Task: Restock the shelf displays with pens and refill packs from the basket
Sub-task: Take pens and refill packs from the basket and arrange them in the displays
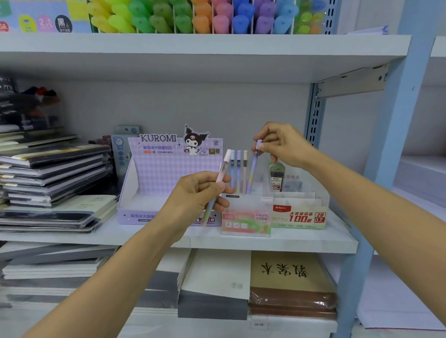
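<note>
Only the head view to go on here, so that's what I'm working from.

Right hand [284,146] is up over the clear Fruit Soda holder [245,218] on the middle shelf [303,240]. Its grip is a fingertip pinch on the cap end of a purple pen [253,170], and the pen tilts down with its lower end already inside the holder, just beside the three pens [238,167] standing there. Left hand [198,193] waits lower and to the left, in front of the Kuromi display box [162,176], with its grip curled round the barrel of a pink-capped pen [224,166] held roughly upright. The basket isn't in frame, so I can't say what's left in it.

My take on doing this step well:

- Straighten the purple pen before letting go. It leans now, and I reckon dropping it at that angle would knock its neighbours.
- Lower it until the tip bottoms out, then open the pinch — no dropping from height, since that holder looks light and could slide.
- Keep the right wrist off the lead refill tube [276,176] standing in the box just to the right — it's close.
- Bring the pink one in only once the right hand is out of the way, cap up like the rest.
</note>
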The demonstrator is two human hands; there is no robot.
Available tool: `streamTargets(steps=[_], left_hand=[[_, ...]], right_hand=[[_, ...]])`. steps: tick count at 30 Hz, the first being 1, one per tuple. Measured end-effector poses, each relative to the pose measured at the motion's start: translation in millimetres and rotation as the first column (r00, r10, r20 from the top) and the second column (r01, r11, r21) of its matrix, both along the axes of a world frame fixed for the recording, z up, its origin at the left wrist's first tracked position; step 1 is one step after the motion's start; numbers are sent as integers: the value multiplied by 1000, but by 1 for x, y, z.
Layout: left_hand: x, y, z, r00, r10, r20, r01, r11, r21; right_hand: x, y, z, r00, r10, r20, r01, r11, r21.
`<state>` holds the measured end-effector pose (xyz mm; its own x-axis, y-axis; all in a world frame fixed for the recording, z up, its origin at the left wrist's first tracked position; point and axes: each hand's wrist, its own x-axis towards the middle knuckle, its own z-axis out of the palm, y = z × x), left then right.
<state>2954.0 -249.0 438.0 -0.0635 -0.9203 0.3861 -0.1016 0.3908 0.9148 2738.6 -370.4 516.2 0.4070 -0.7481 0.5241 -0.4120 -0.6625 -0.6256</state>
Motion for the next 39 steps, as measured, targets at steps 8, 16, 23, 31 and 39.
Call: streamTargets(steps=[8, 16, 23, 31, 39], left_hand=[[-2, 3, 0, 1000, 16, -4, -16, 1000, -2], [-8, 7, 1, 999, 23, -39, -24, 1000, -18], [-10, 11, 3, 999, 20, -34, -21, 999, -26], [-6, 12, 3, 1000, 16, -18, -16, 1000, -16], [-8, 14, 3, 999, 11, -38, -12, 1000, -9]], right_hand=[[-7, 2, -4, 998, -60, -2, 60, 998, -24], [10, 7, -15, 979, -166, 122, 178, 980, -93], [-4, 13, -11, 988, -121, 93, 122, 992, -13], [-3, 11, -6, 996, -88, 6, 88, 995, -35], [5, 8, -12, 979, -199, -44, 190, 970, -154]])
